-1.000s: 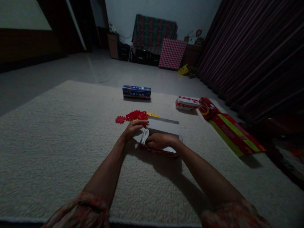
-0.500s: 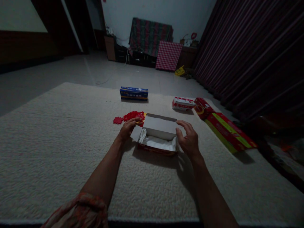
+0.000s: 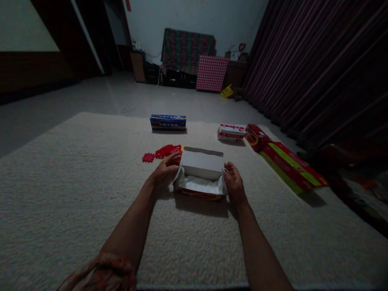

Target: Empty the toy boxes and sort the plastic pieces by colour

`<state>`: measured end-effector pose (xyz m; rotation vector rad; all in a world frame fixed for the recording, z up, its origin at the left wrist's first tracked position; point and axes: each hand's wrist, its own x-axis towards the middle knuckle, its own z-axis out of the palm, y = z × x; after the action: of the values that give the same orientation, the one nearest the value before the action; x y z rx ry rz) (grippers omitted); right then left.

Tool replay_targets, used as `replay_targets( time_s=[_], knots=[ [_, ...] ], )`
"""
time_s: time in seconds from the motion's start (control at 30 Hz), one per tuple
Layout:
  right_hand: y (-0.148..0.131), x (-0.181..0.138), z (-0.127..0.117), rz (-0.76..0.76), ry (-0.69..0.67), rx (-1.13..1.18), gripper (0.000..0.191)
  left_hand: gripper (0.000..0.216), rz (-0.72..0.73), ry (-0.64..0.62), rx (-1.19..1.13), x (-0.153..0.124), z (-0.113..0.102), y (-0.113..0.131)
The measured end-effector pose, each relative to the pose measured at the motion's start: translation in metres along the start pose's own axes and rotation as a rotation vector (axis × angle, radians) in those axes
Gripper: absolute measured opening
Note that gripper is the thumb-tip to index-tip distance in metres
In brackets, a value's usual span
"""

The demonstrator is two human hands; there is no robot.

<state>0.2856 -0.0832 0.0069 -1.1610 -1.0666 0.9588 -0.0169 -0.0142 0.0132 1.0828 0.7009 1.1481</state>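
A small cardboard box [image 3: 200, 197] sits on the cream quilted mat with its lid [image 3: 203, 163] raised, the white inside facing me. White cloth or tissue [image 3: 202, 185] lines the box; what lies under it, if anything, is hidden. My left hand [image 3: 165, 169] is at the box's left side, fingers bent against the left flap. On the opposite side my right hand [image 3: 235, 184] has its fingers curled at the right end. Red gear-shaped plastic pieces [image 3: 168, 150] lie just beyond my left hand, with a loose one [image 3: 148, 157] farther left.
A blue box [image 3: 168, 123] stands at the mat's far edge. To the right are a white-and-red box [image 3: 231, 132], a red box [image 3: 257, 137] and a long red-and-yellow box [image 3: 292, 166]. A dark curtain [image 3: 291, 60] hangs along the right; cabinets [image 3: 178, 79] stand against the far wall.
The box's left flap, which stuck outward, now stands up by my left hand. My right hand has moved down and in against the box's right end. The view has shifted slightly.
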Motion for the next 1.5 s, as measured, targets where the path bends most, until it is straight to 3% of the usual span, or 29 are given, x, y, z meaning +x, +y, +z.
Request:
replay_targets(
  time_s=[0.17,0.43,0.53,0.7,0.8,0.97,1.2,1.37,1.5],
  knots=[
    [-0.007,-0.008,0.004,0.058,-0.112,0.004,0.087,0.115,-0.026,-0.097,0.034,-0.002,0.006,0.0],
    [-0.014,-0.01,0.008,0.082,-0.121,0.046,0.093,0.108,-0.038,-0.164,0.023,0.001,0.01,-0.002],
    [-0.014,-0.008,0.009,0.065,-0.158,0.112,0.081,0.098,-0.01,-0.147,-0.002,0.003,0.011,-0.002],
    [-0.018,-0.009,0.006,0.085,-0.151,0.162,0.043,0.056,-0.034,-0.108,0.033,0.0,0.01,-0.001],
    [-0.024,-0.012,0.005,0.113,-0.191,0.238,0.04,0.045,-0.038,-0.064,0.048,-0.002,0.011,0.0],
    [-0.031,-0.017,0.006,-0.042,-0.137,0.306,0.039,0.036,-0.011,-0.034,0.036,-0.002,0.014,0.002],
    [-0.036,-0.02,0.003,-0.197,-0.245,0.02,0.032,0.015,0.013,-0.07,0.036,-0.002,0.016,0.005],
    [-0.039,-0.02,0.003,-0.281,-0.292,-0.221,0.016,0.026,-0.033,-0.084,-0.116,-0.004,0.01,0.003],
    [-0.039,-0.019,0.001,-0.362,-0.332,-0.333,0.017,0.03,0.01,-0.113,-0.139,-0.004,0.005,0.001]
  ],
)
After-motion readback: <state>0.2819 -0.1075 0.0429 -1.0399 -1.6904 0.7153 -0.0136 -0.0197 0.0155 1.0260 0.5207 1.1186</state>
